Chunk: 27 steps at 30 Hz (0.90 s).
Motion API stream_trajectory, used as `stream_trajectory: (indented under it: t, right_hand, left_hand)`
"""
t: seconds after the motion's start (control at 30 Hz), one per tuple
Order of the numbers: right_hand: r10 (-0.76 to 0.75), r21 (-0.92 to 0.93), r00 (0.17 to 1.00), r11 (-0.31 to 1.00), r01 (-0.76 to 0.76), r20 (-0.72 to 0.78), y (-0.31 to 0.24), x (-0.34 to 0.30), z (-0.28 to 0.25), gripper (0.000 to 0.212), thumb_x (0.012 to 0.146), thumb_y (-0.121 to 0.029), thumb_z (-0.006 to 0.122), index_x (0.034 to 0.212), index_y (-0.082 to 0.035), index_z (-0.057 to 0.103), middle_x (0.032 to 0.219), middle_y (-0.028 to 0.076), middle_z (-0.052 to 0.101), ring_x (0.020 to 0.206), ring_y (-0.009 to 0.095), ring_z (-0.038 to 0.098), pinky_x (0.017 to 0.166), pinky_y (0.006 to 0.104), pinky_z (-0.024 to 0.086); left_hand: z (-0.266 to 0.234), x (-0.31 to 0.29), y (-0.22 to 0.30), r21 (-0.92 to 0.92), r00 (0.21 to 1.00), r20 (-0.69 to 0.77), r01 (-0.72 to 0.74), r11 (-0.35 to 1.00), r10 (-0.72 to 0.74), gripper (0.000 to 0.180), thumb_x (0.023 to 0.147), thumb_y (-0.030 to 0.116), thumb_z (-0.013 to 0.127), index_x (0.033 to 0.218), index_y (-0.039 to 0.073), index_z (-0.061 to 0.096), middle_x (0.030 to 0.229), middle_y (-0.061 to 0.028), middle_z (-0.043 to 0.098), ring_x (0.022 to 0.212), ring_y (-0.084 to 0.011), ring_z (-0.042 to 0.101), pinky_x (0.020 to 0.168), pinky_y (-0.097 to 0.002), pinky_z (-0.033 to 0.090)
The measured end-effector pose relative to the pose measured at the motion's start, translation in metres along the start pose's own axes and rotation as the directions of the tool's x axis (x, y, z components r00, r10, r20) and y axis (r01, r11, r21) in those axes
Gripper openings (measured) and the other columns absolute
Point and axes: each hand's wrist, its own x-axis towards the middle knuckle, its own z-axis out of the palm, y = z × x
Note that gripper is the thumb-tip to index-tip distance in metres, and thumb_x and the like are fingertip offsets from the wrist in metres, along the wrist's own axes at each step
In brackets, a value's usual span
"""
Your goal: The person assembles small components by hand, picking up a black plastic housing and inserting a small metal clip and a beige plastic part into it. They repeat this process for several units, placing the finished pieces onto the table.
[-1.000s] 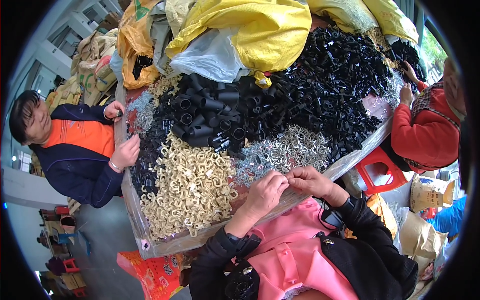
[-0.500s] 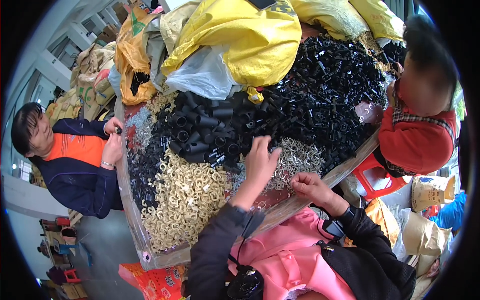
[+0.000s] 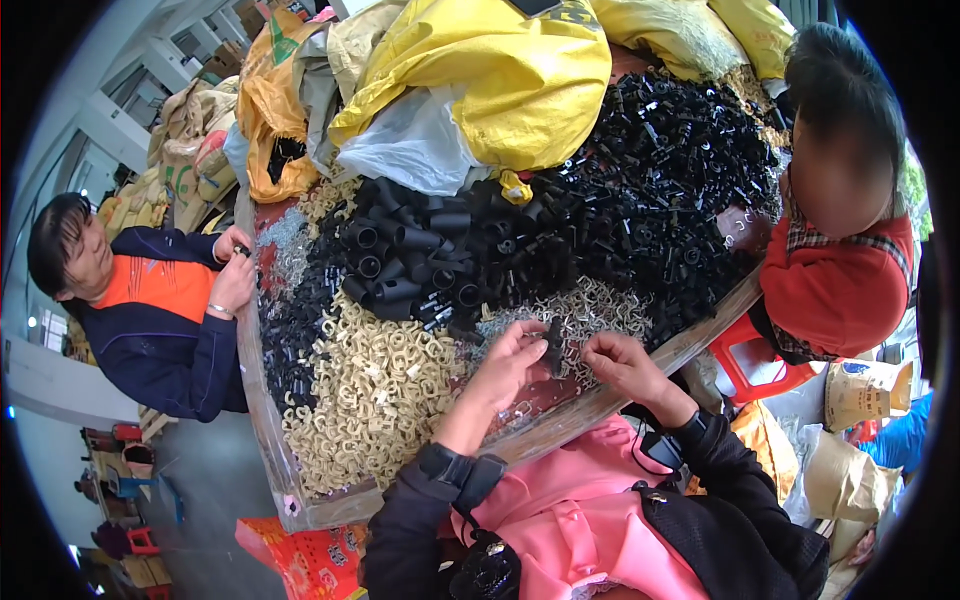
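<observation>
Held in the narrow grip of the left hand (image 3: 503, 369), the black part (image 3: 554, 346) points near-to-far, left of the right hand (image 3: 632, 367), whose grip I cannot tell.

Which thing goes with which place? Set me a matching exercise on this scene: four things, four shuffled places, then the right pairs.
Things
1. Small black plastic part
2. Cream-coloured C-shaped pieces
3. Bulky yellow plastic sack
4. Red plastic stool

Places
A. Beyond the black cylindrical tubes
B. Beside the table, by the co-worker in red
C. Held in the person's left hand
D. Heaped at the near left corner of the wood-edged table

Right pairs: 1-C, 2-D, 3-A, 4-B
</observation>
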Motion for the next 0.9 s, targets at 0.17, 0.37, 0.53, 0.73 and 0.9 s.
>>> stream_trajectory:
  t: [0.17,0.37,0.53,0.73,0.9]
  right_hand:
    - [-0.027,-0.042,0.998,0.999,0.029,0.05,-0.002,0.014,0.031,0.009,0.081,-0.01,0.049,0.08,-0.001,0.05,0.067,0.001,0.048,0.064,0.009,0.047,0.056,0.0238,0.039]
    - [-0.369,-0.521,0.921,0.766,0.377,0.125,-0.009,0.033,0.057,0.009,0.075,-0.007,0.051,0.082,-0.001,0.051,0.069,0.012,0.05,0.066,0.027,0.051,0.058,0.0332,0.041]
    - [-0.356,-0.545,0.919,0.743,0.387,0.168,-0.009,0.034,0.063,0.008,0.075,-0.007,0.052,0.081,-0.001,0.051,0.071,0.013,0.049,0.066,0.031,0.05,0.058,0.0354,0.041]
    - [-0.413,-0.613,0.885,0.648,0.453,0.217,-0.005,0.02,0.068,0.01,0.07,-0.007,0.055,0.079,-0.003,0.052,0.075,0.01,0.049,0.068,0.029,0.049,0.058,0.0349,0.04]
    - [-0.531,-0.733,0.777,0.369,0.572,0.339,-0.015,0.014,0.069,0.015,0.062,-0.006,0.058,0.076,-0.005,0.054,0.084,0.006,0.048,0.081,0.026,0.047,0.065,0.0355,0.037]
  left_hand:
    - [-0.004,-0.022,-0.021,-0.587,0.997,0.076,0.065,0.807,-0.025,0.017,0.081,0.013,0.051,0.098,0.008,0.05,0.083,-0.0052,0.056,0.069,-0.0133,0.055,0.054,-0.0228,0.047]
    - [-0.018,-0.028,-0.036,-0.271,0.994,-0.112,-0.031,0.962,0.001,0.019,0.082,0.016,0.052,0.097,0.006,0.051,0.081,-0.0044,0.056,0.069,-0.0133,0.056,0.055,-0.0208,0.046]
    - [-0.024,-0.045,-0.037,-0.41,0.989,-0.141,-0.028,0.912,-0.034,0.019,0.082,0.016,0.052,0.095,0.004,0.051,0.082,-0.0043,0.057,0.07,-0.0138,0.057,0.057,-0.0209,0.047]
    - [-0.019,-0.064,-0.045,-0.506,0.991,-0.116,-0.002,0.862,-0.065,0.022,0.082,0.015,0.051,0.1,0.002,0.05,0.085,-0.0052,0.057,0.071,-0.0147,0.057,0.06,-0.022,0.048]
    - [-0.016,-0.073,-0.044,-0.483,0.995,-0.075,0.026,0.875,-0.071,0.025,0.082,0.013,0.05,0.103,0.001,0.05,0.089,-0.0062,0.057,0.075,-0.0151,0.057,0.064,-0.0238,0.048]
